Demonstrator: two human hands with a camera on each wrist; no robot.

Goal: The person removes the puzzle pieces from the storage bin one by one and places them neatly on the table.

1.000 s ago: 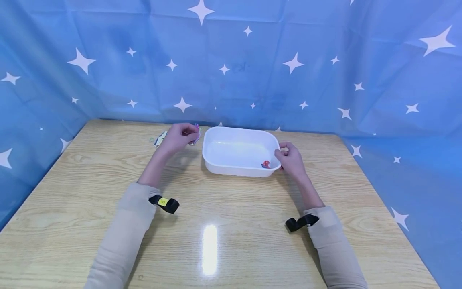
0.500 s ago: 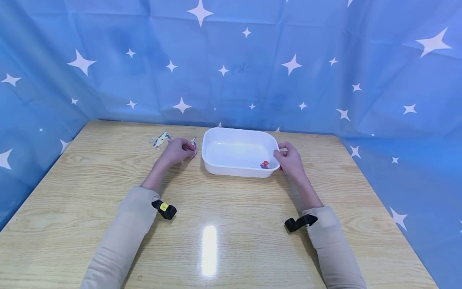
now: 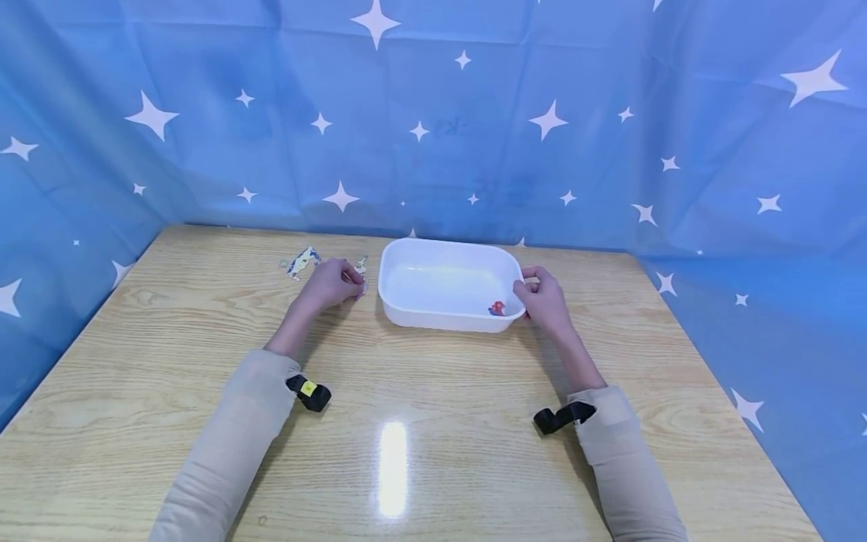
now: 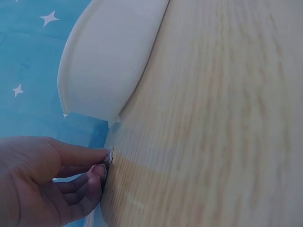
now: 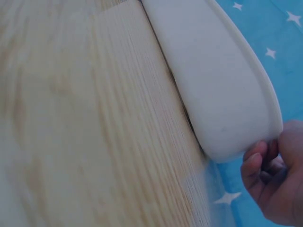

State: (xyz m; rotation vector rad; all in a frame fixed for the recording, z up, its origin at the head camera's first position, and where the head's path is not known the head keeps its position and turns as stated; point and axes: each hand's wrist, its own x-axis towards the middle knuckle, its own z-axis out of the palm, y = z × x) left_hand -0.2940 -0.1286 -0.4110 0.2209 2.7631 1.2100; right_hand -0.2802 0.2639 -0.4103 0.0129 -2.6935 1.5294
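Observation:
My left hand (image 3: 332,282) is low over the table, left of the white plastic tub (image 3: 440,322). Its thumb and forefinger pinch the edge of a small flat colourful piece (image 3: 361,265), partly hidden by the fingers. In the left wrist view the fingertips are right at the tabletop, with a sliver of the piece (image 4: 111,155) showing. My right hand (image 3: 545,301) grips the tub's right end by the rim, thumb on top and fingers curled beneath, also seen in the right wrist view. A small red and blue item (image 3: 497,309) lies in the tub's front right corner.
Another flat piece (image 3: 302,262), white with blue and yellow, lies on the wooden table (image 3: 433,406) behind the left hand. A tiny pale green ring-like thing (image 3: 284,263) is beside it. A blue curtain (image 3: 433,165) with white stars hangs along the table's far edge.
My left hand has come down toward me, bringing the colourful piece from beside the tub's far left to the tabletop. My right hand and the tub have stayed put.

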